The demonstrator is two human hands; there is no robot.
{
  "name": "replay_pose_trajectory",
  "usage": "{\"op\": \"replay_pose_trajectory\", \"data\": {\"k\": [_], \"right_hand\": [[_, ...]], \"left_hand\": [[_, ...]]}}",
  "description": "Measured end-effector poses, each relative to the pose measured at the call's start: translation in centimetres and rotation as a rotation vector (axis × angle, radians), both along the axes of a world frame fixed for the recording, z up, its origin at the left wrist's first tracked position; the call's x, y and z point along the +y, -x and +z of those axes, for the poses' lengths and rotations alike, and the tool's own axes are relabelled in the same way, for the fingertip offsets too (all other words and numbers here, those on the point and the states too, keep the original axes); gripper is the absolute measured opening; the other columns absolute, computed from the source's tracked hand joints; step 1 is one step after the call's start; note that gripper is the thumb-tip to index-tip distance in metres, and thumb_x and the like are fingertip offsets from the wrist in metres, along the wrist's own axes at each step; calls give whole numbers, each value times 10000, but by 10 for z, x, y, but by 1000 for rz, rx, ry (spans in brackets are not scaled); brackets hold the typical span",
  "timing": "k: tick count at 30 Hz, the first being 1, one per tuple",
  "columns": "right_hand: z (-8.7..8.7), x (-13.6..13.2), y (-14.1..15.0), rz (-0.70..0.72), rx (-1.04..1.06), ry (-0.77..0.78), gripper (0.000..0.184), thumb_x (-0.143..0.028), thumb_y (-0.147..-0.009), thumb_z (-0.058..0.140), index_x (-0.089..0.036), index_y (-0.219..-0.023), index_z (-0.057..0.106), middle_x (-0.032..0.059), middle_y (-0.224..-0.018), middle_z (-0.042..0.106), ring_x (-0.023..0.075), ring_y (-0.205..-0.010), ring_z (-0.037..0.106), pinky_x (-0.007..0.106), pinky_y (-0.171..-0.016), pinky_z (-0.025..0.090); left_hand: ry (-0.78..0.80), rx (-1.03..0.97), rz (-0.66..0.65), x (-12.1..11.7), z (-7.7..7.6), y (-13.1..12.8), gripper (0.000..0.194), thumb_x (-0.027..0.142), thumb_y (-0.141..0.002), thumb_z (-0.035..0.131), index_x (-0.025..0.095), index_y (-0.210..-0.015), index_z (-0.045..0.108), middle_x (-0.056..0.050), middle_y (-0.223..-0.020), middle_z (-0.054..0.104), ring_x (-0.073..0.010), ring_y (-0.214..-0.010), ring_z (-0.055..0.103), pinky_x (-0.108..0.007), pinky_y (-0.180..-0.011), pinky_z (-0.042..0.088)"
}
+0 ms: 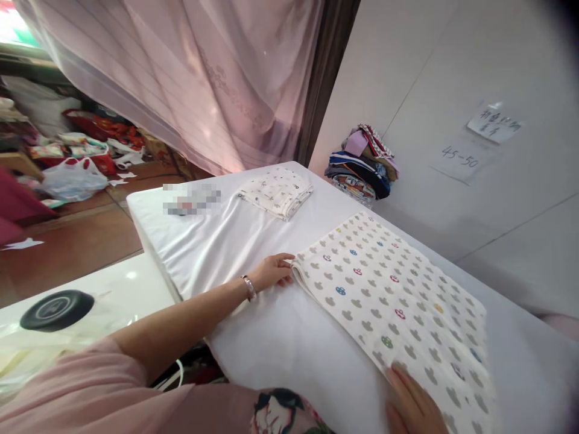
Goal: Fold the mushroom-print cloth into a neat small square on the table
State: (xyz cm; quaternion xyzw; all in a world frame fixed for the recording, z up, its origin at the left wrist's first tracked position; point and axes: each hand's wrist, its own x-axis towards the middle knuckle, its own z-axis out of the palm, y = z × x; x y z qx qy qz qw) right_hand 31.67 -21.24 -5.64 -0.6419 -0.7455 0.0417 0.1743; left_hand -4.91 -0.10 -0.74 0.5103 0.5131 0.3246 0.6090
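Observation:
A white cloth (384, 289) printed with grey clouds and small coloured cars lies folded in layers on the white-covered table. At its near left corner my left hand (271, 271), with a silver bracelet on the wrist, has thumb and fingers closed about the folded edge. My right hand (414, 404), partly cut off by the bottom of the view, rests with outstretched fingers on the cloth's near edge. Farther back lies a smaller folded white cloth (278, 191) with a scattered dark print, apart from both hands.
A pile of folded clothes (362, 166) stands against the white wall. A blurred-out object (192, 199) lies on the table's far left. A black round object (57, 310) sits on a white surface at left. Pink curtain (217, 78) hangs behind; bags (75, 178) lie on the floor.

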Motion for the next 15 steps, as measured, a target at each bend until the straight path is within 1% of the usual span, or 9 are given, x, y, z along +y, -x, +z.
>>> {"op": "replay_pose_trajectory", "data": {"k": [2, 4, 5, 8, 10, 13, 15], "right_hand": [[12, 21, 21, 118, -29, -11, 553, -374, -787, 477, -456, -1316, 341, -59, -1256, 520, 281, -1102, 532, 459, -875, 498], [26, 43, 46, 168, -42, -11, 465, -352, -820, 468, -314, -1283, 464, 9, -1258, 528, 267, -1125, 515, 438, -921, 468], [32, 54, 59, 187, -36, -8, 431, -339, -833, 457, -272, -1258, 498, 29, -1250, 535, 256, -1128, 512, 430, -934, 458], [48, 86, 98, 247, 33, 29, 385, -300, -855, 428, -226, -1219, 531, 53, -1218, 557, 227, -1121, 514, 401, -941, 451], [54, 107, 122, 273, 100, 44, 383, -280, -857, 411, -217, -1219, 523, 57, -1203, 564, 216, -1117, 513, 385, -943, 446], [57, 137, 152, 265, 170, 22, 382, -258, -854, 391, -216, -1216, 504, 57, -1180, 568, 214, -1098, 515, 383, -923, 446], [56, 154, 168, 241, 180, -10, 375, -246, -852, 386, -200, -1208, 497, 68, -1164, 567, 217, -1082, 513, 382, -913, 440]], "left_hand": [[-19, 11, 6, 0, 0, -3, 473, 224, -685, 563, 150, -1146, 489, -48, -900, 638, -134, -663, 629, -224, -524, 503], [-96, 73, 15, 0, -2, -5, 438, 236, -688, 554, 149, -1117, 519, -33, -845, 637, -129, -635, 618, -218, -501, 490], [-139, 108, 20, 1, -3, -7, 416, 244, -693, 547, 150, -1098, 536, -26, -819, 635, -128, -625, 614, -216, -490, 483], [-231, 182, 42, 2, -7, -11, 346, 254, -708, 515, 154, -1033, 577, -11, -761, 633, -124, -601, 604, -204, -470, 455], [-267, 206, 68, 2, -10, -13, 308, 249, -717, 492, 159, -992, 597, 1, -720, 629, -112, -573, 594, -197, -473, 438], [-340, 223, 101, 1, -14, -16, 273, 239, -722, 476, 170, -942, 621, 14, -689, 623, -102, -554, 582, -200, -515, 436], [-387, 242, 108, 0, -15, -16, 274, 225, -719, 473, 172, -937, 629, 14, -696, 624, -102, -558, 578, -207, -547, 442]]}}
